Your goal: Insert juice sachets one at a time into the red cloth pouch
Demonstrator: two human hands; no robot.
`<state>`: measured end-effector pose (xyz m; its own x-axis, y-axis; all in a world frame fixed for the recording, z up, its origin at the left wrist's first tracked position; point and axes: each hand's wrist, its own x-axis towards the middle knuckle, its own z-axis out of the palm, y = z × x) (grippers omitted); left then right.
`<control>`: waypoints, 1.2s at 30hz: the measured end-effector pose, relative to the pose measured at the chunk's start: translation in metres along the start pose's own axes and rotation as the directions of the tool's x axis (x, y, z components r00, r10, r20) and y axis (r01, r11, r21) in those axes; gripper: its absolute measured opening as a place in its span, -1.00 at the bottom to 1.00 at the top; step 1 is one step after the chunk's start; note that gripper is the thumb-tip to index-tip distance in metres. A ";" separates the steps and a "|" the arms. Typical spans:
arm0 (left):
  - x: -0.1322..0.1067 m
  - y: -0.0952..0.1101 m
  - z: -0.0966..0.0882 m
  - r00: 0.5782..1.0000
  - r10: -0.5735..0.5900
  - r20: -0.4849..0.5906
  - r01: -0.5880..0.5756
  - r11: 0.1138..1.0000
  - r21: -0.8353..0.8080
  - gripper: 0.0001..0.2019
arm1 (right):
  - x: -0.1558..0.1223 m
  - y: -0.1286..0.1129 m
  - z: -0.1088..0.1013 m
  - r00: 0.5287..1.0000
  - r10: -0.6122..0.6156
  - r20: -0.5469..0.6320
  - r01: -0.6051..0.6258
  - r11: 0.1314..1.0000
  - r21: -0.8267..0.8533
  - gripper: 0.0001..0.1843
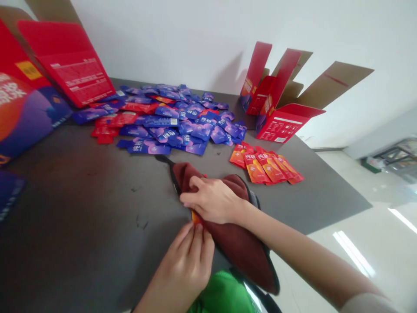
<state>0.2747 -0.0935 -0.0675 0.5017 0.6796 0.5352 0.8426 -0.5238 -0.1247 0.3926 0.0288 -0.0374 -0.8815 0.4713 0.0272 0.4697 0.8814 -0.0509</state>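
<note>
A dark red cloth pouch with a black edge point(241, 245) lies at the near edge of the dark table point(81, 208). My right hand point(213, 200) presses down on the pouch, fingers curled on its cloth. My left hand point(189, 263) pinches an orange packet point(196, 217) at the pouch's edge; most of the packet is hidden between the hands. A fan of orange packets point(265, 167) lies just beyond the pouch to the right. A heap of blue and purple packets point(176, 121), with some red ones, covers the table's far middle.
An open red carton point(280, 117) with raised flaps stands at the far right. A larger red and purple carton point(29, 95) stands open at the far left. The table edge runs diagonally at the right, above a shiny floor point(358, 217). Something green point(224, 293) shows below my hands.
</note>
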 end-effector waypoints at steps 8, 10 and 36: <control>0.012 0.000 -0.006 0.998 -0.064 0.029 0.066 0.995 -0.074 -0.60 | 0.042 0.037 -0.009 0.975 0.188 -0.118 -0.194 0.980 -0.040 -0.66; 0.013 0.002 -0.007 0.996 -0.075 0.040 0.078 0.994 -0.072 -0.61 | 0.025 0.025 -0.020 0.968 0.182 -0.172 -0.181 0.983 0.020 -0.65; 0.010 0.006 0.000 0.992 -0.022 0.124 0.022 1.000 -0.002 -0.74 | -0.016 -0.008 -0.035 0.988 0.010 -0.152 -0.003 0.999 0.046 -0.77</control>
<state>0.2841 -0.0901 -0.0626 0.5036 0.7493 0.4300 0.8531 -0.5098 -0.1108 0.4048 0.0148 -0.0027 -0.8594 0.4793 0.1778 0.4693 0.8776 -0.0973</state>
